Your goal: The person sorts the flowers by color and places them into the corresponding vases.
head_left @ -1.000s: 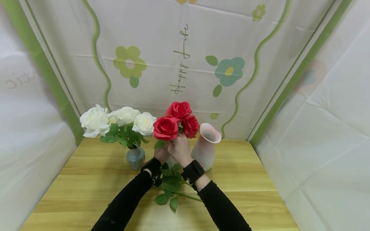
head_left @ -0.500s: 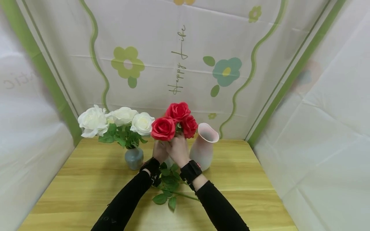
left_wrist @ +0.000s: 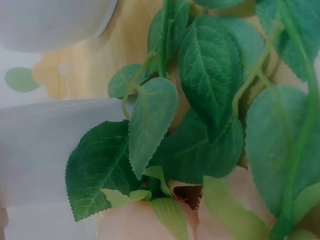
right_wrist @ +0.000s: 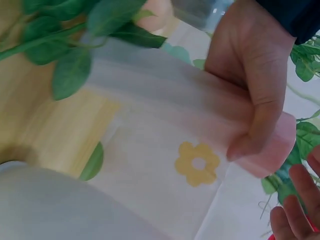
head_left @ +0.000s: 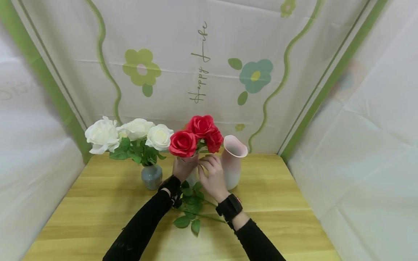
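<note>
My left hand (head_left: 184,167) grips a slim vase (head_left: 192,178), its thumb wrapped across the pink upper part in the right wrist view, where the vase (right_wrist: 165,85) fades to white at its base. Red roses (head_left: 200,132) stand in its mouth, with green leaves (right_wrist: 309,140) below the blooms. Just right of the vase is my right hand (head_left: 213,175), fingers loosely bent and apart, holding nothing; in the right wrist view only its fingers (right_wrist: 300,200) show. A wider pink-white vase (head_left: 232,166) stands close behind that hand.
White roses (head_left: 135,130) fill a small blue-grey vase (head_left: 151,177) on the left. Leafy stems (head_left: 192,206) lie on the wooden table (head_left: 267,217) between my forearms; pale peach blooms (left_wrist: 240,195) show in the left wrist view. Printed cloth (head_left: 176,43) encloses the back and sides.
My right hand has let go of the red roses' stems and drawn back to the lower right, its fingers loosening. The left hand keeps its place at the slim vase.
</note>
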A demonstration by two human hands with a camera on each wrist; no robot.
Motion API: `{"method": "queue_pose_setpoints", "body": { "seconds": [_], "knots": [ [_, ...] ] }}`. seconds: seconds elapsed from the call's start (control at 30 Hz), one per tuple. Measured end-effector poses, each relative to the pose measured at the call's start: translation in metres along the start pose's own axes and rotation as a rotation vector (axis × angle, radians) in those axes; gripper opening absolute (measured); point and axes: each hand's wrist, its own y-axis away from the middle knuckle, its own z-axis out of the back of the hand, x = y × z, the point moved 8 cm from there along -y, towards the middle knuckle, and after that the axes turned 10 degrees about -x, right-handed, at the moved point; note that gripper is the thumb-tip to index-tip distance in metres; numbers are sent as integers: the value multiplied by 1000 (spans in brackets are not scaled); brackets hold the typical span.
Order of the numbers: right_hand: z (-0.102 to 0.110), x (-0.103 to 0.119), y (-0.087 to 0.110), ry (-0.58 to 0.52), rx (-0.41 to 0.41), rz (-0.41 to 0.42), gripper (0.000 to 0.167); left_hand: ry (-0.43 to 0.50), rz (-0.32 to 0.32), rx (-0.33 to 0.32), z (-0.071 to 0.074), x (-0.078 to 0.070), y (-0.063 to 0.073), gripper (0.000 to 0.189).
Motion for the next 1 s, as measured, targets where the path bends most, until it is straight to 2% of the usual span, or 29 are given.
{"method": "queue_pose_setpoints", "body": {
  "seconds": [0.03,0.07,0.13,0.17,0.23,0.3,0.4,0.43,0.57,0.73,0.8,0.87,1.0],
  "knots": [
    [3,0,2,-1,6,-2,8,-221,-57,-26,2,-16,0,19],
    [6,-1,4,-1,14,-6,7,-297,-78,-27,2,-26,-1,17],
    [10,-2,10,-9,37,-20,7,-321,-70,-27,5,-31,-3,21],
    [12,-3,13,-11,53,-26,8,-363,-80,-30,5,-33,-3,22],
    [16,-5,22,-13,94,-41,8,-315,-43,-22,7,-27,-5,30],
    [20,-9,33,-4,142,-53,8,-232,32,-32,10,-18,-4,41],
    [31,-16,53,16,204,-63,8,-151,123,-35,11,-9,-1,46],
    [35,-19,59,26,217,-66,9,-136,135,-35,11,-6,0,47],
    [59,-26,80,91,224,-68,16,-66,128,-41,11,-5,5,55],
    [91,-28,97,181,174,-104,15,-55,133,-35,9,-7,8,59],
    [97,-26,101,185,181,-118,10,-47,128,-37,10,-7,8,63],
    [100,-25,102,177,197,-123,9,-35,113,-39,12,-16,8,68],
    [104,-24,101,175,227,-108,9,-73,83,-28,11,-16,4,72]
  ]
}}
